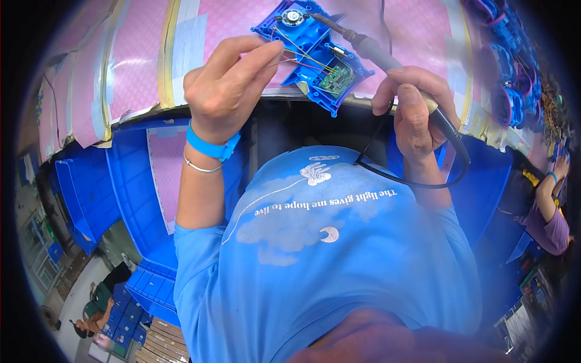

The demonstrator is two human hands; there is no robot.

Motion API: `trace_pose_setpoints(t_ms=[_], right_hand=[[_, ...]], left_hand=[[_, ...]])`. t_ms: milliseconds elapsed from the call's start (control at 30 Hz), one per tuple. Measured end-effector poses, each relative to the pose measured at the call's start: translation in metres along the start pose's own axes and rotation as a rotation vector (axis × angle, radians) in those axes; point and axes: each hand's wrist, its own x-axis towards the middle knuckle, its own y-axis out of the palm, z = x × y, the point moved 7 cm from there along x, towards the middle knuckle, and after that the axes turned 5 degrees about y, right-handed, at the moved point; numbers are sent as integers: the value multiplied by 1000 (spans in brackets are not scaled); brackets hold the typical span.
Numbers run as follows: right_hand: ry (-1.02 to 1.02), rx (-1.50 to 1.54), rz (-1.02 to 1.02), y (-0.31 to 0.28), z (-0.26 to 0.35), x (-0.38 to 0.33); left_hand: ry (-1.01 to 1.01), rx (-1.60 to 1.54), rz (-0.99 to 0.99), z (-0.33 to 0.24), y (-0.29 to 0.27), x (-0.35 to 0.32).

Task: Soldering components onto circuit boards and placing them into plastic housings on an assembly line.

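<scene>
A blue plastic housing (308, 45) lies open on the pink mat (236, 18), with a round speaker (292, 16) at its far end and a small green circuit board (336, 78) at its near end. My left hand (227, 85) pinches a thin solder wire (302, 51) that reaches across the housing toward the board. My right hand (414, 106) grips a black soldering iron (369, 45), its tip pointing up-left over the housing near the speaker. Thin red and yellow wires run inside the housing.
The iron's black cord (423, 181) loops below my right hand. Blue bins (139, 199) stand under the table at left. More blue housings (508, 78) are stacked at the right edge. Another person's arm (548, 206) shows at far right.
</scene>
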Motion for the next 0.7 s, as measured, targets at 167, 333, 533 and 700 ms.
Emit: trace_pose_setpoints(t_ms=[167, 333, 533, 700], right_hand=[[29, 18, -9, 4, 1, -1], [114, -63, 20, 8, -2, -2], [124, -63, 52, 14, -6, 0], [117, -76, 74, 15, -9, 0]], left_hand=[[61, 98, 166, -1, 15, 10], [112, 71, 130, 0, 18, 11], [99, 90, 202, 5, 24, 6], [147, 63, 154, 5, 25, 7]])
